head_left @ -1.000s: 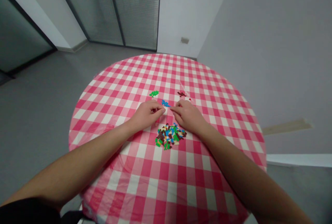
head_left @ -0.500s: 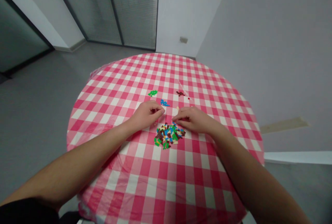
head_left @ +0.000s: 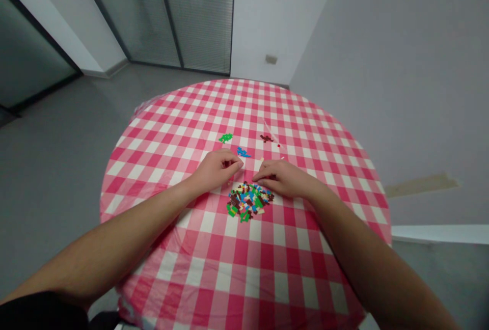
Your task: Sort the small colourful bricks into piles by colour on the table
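Many small bricks [head_left: 250, 201], heaped, just beside right grip [head_left: 281, 177]

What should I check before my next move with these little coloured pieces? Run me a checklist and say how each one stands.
1. Right hand close to the loose pile: ok, its fingers are at the pile's far edge.
2. Left hand off the main pile: ok, it rests beyond and to the left.
3. Piece held in either hand: cannot tell, the curled fingers hide it.
4. Pile sorted by colour: not ok, green, blue, brown and pale pieces lie mixed.
5. Green cluster, blue cluster and brown cluster apart from one another: ok.
6. Small red piece in the pile: not ok, it lies near the brown cluster.
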Available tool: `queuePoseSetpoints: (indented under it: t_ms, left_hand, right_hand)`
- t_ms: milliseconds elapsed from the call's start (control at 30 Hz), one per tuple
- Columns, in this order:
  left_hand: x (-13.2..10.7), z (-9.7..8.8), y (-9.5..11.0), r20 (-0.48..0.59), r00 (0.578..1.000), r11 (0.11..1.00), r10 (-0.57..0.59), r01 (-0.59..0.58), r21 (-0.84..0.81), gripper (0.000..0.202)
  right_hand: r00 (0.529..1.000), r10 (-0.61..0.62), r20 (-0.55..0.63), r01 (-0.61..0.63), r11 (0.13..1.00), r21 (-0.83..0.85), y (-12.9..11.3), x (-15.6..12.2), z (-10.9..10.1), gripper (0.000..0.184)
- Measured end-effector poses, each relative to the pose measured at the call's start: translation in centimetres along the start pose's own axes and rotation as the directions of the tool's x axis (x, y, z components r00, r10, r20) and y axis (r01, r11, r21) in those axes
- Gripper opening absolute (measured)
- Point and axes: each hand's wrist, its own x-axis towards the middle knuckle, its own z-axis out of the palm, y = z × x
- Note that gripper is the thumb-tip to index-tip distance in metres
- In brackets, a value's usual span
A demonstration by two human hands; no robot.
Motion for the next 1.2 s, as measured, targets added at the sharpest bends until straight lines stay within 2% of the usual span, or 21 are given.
queuePoseSetpoints:
  t_ms: [433, 533, 600, 700, 800, 1033, 1200]
  left_hand:
    - [0.0, 0.1, -0.3, -0.012, 0.999, 0.999, 0.040, -0.040, 0.013, 0.023]
    - [0.0, 0.1, -0.3, -0.021, 0.998, 0.998, 0.054, -0.053, 0.017, 0.022]
    - [0.0, 0.2, -0.2, -0.027, 0.997, 0.997, 0.071, -0.071, 0.004, 0.017]
    - [-0.1, 0.3, -0.1, -0.052, 0.989, 0.990, 0.138, -0.138, -0.015, 0.007]
    - [-0.2, 0.5, 0.1, -0.089, 0.974, 0.978, 0.207, -0.209, -0.009, 0.007]
    - [-0.2, 0.7, 0.3, -0.151, 0.955, 0.966, 0.255, -0.257, 0.003, 0.004]
    - [-0.2, 0.6, 0.3, -0.131, 0.956, 0.965, 0.262, -0.261, 0.028, 0.003]
  right_hand:
    - [0.999, 0.044, -0.020, -0.044, 0.999, -0.014, -0.3, 0.1, 0.1, 0.015]
    - [0.994, 0.071, -0.088, -0.070, 0.997, 0.007, -0.4, 0.2, 0.2, 0.015]
    - [0.971, 0.132, -0.198, -0.118, 0.990, 0.082, -0.5, 0.4, 0.4, 0.014]
    - [0.886, 0.298, -0.354, -0.196, 0.935, 0.295, -0.5, 0.8, 0.9, 0.015]
    - [0.817, 0.415, -0.400, -0.201, 0.856, 0.477, -0.6, 1.3, 1.6, 0.021]
    - [0.822, 0.451, -0.347, -0.131, 0.743, 0.656, -1.4, 1.9, 2.7, 0.027]
    - [0.826, 0.471, -0.309, -0.142, 0.704, 0.696, -1.7, 1.8, 2.5, 0.032]
